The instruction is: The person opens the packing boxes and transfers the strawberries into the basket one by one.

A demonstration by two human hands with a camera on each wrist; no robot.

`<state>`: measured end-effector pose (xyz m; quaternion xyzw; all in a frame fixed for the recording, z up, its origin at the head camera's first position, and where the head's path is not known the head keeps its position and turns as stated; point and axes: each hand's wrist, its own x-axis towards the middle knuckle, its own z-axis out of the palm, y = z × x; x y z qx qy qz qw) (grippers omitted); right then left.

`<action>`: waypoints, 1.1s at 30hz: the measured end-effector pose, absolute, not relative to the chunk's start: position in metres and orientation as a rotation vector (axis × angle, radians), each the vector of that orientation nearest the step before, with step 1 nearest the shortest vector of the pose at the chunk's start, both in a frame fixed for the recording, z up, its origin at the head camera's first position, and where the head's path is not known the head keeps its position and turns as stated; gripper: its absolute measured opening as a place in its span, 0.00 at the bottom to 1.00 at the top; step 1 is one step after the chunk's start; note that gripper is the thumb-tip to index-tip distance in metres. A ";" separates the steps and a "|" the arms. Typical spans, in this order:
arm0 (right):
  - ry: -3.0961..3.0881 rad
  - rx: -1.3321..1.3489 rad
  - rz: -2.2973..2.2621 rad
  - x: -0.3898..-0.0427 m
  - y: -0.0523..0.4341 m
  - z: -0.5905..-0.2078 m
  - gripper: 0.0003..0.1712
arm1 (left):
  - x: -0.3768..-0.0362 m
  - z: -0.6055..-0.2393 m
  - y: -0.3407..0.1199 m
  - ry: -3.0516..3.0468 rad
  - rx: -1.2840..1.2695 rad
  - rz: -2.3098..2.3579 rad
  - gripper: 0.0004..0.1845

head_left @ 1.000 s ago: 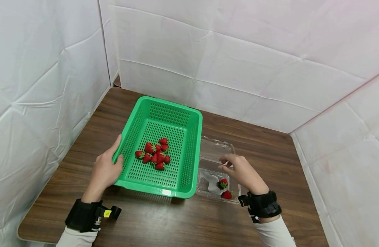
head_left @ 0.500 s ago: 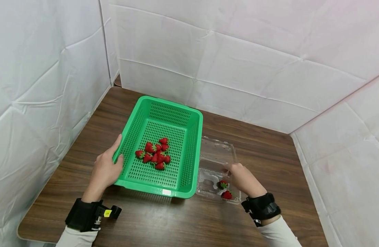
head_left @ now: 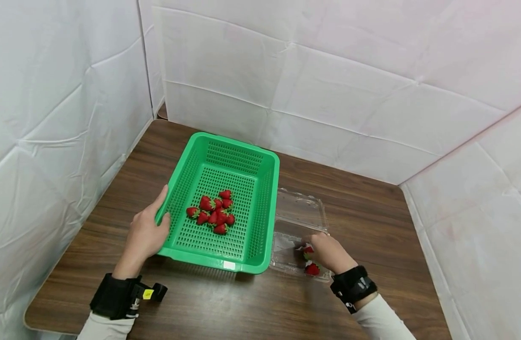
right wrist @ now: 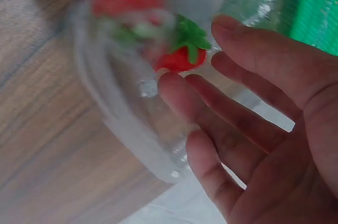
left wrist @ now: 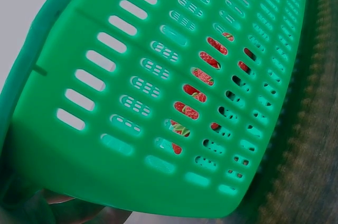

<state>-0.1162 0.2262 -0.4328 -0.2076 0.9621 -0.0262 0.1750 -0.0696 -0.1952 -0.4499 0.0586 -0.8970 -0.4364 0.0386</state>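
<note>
My left hand (head_left: pixel 147 231) grips the left rim of a green perforated basket (head_left: pixel 274 203), thumb along the edge. Several red strawberries (head_left: pixel 220 216) lie in the basket; in the left wrist view they show through slots in the basket wall (left wrist: pixel 47 155). My right hand (head_left: pixel 330 252) reaches down into a clear plastic clamshell (head_left: pixel 300 208) to the right of the basket. In the right wrist view its fingertips are right beside a strawberry (right wrist: pixel 182 61) with green leaves, thumb and fingers apart around it. Another strawberry (head_left: pixel 312 269) lies nearer the container's front corner.
The basket and clamshell stand side by side on a dark wooden table (head_left: pixel 201 302). A pale liner (head_left: pixel 281 242) lies in the clamshell's bottom. White sheeting (head_left: pixel 337 94) hangs behind the table and along both sides.
The right hand has moved down and toward me into the clamshell, from above it to the upper strawberry. The left hand and the basket have stayed in place.
</note>
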 end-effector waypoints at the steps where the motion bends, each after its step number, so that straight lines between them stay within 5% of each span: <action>1: 2.712 -0.576 -0.101 -0.117 0.227 -0.436 0.13 | -0.069 -0.450 -0.196 -2.751 0.180 -1.338 0.37; 33: 2.806 -0.674 -0.187 -0.110 0.214 -0.429 0.11 | -0.070 -0.450 -0.195 -2.757 0.200 -1.344 0.37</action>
